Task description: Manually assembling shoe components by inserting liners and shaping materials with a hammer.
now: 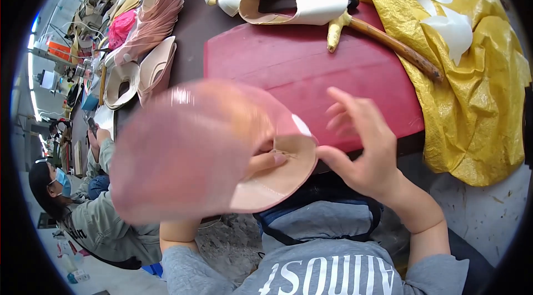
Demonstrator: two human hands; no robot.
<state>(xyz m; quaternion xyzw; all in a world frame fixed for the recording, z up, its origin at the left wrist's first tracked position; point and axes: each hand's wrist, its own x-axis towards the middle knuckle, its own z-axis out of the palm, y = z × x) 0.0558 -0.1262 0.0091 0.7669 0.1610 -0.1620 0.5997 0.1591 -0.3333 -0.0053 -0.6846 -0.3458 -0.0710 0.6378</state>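
A pink shoe upper [177, 162] with a beige lining, smeared by motion, is held up in front of me over the near table edge. My left hand [267, 162] grips it; a thumb shows on the stitched beige lining and the other fingers are hidden by the piece. At its right edge my right hand [369, 153] is open, fingers apart. The right thumb tip is at the rim of the upper; whether it touches I cannot tell. Beyond both hands lies a dark red board [300, 67] on the table.
White shoe uppers [322, 5] lie at the far side, beside a wooden-handled hammer [397, 48]. A yellow sheet [472, 106] with white scraps drapes over the right. Pink uppers [161, 23] are stacked at the far left. A masked person [83, 212] sits on the left, holding a phone.
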